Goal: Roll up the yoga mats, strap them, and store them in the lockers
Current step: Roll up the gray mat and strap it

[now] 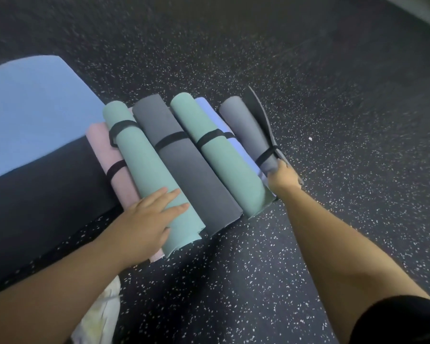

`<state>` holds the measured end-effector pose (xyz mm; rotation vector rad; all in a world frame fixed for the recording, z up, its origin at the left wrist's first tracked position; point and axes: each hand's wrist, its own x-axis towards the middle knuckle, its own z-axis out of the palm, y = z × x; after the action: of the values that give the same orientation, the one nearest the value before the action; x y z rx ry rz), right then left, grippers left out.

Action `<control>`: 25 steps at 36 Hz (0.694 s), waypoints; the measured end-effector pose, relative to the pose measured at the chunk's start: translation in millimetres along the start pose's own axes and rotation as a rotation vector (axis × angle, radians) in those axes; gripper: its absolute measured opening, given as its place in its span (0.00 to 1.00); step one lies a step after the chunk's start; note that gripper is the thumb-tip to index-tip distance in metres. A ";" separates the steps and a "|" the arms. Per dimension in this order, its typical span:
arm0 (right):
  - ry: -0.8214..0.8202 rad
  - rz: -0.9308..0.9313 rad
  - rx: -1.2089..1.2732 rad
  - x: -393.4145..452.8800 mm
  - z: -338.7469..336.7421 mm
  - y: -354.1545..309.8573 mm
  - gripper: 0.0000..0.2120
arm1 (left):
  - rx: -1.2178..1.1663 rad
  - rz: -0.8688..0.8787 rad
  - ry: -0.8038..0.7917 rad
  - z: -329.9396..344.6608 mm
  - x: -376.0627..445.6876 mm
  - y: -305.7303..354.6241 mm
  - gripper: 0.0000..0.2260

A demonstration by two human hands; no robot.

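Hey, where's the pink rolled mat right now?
In the head view, the pink rolled mat lies on the floor at the left end of the row, tucked against the left teal mat, with the left hand over its near end.

six rolled mats lie side by side on the speckled floor (308,83), running from 6 toward 12 o'clock. the left hand (149,219) rests flat, fingers straight, on the near end of the left green roll (144,165), with the pink roll (114,160) at its 9 o'clock. the right hand (282,176) grips the near end of the grey roll (243,130) at the row's 3 o'clock edge. a flat blue mat (30,110) lies at 10 o'clock.
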<state>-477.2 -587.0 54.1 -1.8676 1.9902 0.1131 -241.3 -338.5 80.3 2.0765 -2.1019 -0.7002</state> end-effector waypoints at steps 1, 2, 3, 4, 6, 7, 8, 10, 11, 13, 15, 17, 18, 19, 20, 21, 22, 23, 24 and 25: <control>0.000 -0.001 0.010 -6.5 -3.4 -2.8 0.29 | 0.011 -0.015 -0.010 -4.9 -2.4 1.7 0.26; -0.004 -0.007 0.022 -12.5 -6.1 -4.9 0.28 | 0.018 -0.022 -0.007 -9.8 -5.6 4.0 0.25; 0.001 -0.027 0.037 -18.5 -8.3 -6.5 0.26 | 0.012 -0.026 0.003 -14.4 -8.1 6.0 0.25; 0.011 -0.052 0.054 -24.5 -10.6 -8.3 0.26 | 0.005 -0.036 0.009 -20.4 -11.2 8.5 0.25; 0.029 -0.092 0.102 -37.4 -13.5 -13.1 0.25 | 0.045 -0.050 0.018 -31.1 -17.7 12.8 0.26; 0.036 -0.113 0.130 -44.3 -15.1 -16.0 0.25 | 0.067 -0.053 0.030 -35.9 -20.8 14.6 0.26; 0.041 -0.136 0.151 -52.8 -17.6 -20.8 0.24 | 0.075 -0.052 0.049 -40.8 -24.6 16.1 0.26; 0.065 -0.198 0.183 -70.6 -21.9 -31.0 0.23 | 0.066 -0.049 0.086 -51.7 -32.9 18.2 0.26; 0.075 -0.231 0.197 -81.3 -25.4 -37.2 0.24 | 0.064 -0.049 0.102 -57.3 -38.1 18.2 0.26; 0.084 -0.295 0.221 -101.8 -31.5 -49.3 0.26 | 0.076 -0.055 0.128 -68.4 -51.3 18.2 0.25; 0.084 -0.332 0.245 -123.2 -37.0 -61.9 0.27 | 0.093 -0.065 0.169 -78.6 -67.6 17.1 0.25; 0.090 -0.374 0.276 -145.6 -41.6 -73.9 0.26 | 0.101 -0.086 0.201 -89.2 -84.9 15.9 0.24; 0.098 -0.397 0.290 -156.1 -43.9 -79.7 0.26 | 0.109 -0.101 0.215 -94.5 -93.2 14.9 0.25; 0.104 -0.419 0.303 -166.4 -45.7 -85.2 0.26 | 0.116 -0.118 0.224 -99.8 -101.2 14.1 0.25; 0.105 -0.437 0.317 -176.5 -47.4 -90.6 0.26 | 0.121 -0.132 0.233 -105.3 -109.1 14.1 0.25; 0.102 -0.453 0.330 -187.4 -49.3 -95.9 0.26 | 0.123 -0.143 0.248 -110.5 -116.8 14.5 0.26; 0.098 -0.468 0.346 -197.5 -50.3 -101.0 0.26 | 0.126 -0.156 0.262 -115.6 -125.0 15.9 0.26; 0.094 -0.480 0.363 -208.3 -52.1 -106.2 0.26 | 0.132 -0.172 0.276 -120.8 -132.4 17.9 0.26; 0.092 -0.493 0.382 -218.6 -53.3 -111.6 0.26 | 0.139 -0.192 0.288 -125.8 -140.0 20.2 0.26; 0.092 -0.505 0.395 -229.2 -54.6 -117.5 0.26 | 0.143 -0.210 0.302 -131.6 -147.7 23.2 0.25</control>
<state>-371.2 -401.8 208.3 -2.0542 1.3991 -0.4795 -202.5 -228.8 242.0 2.3295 -1.8367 -0.2383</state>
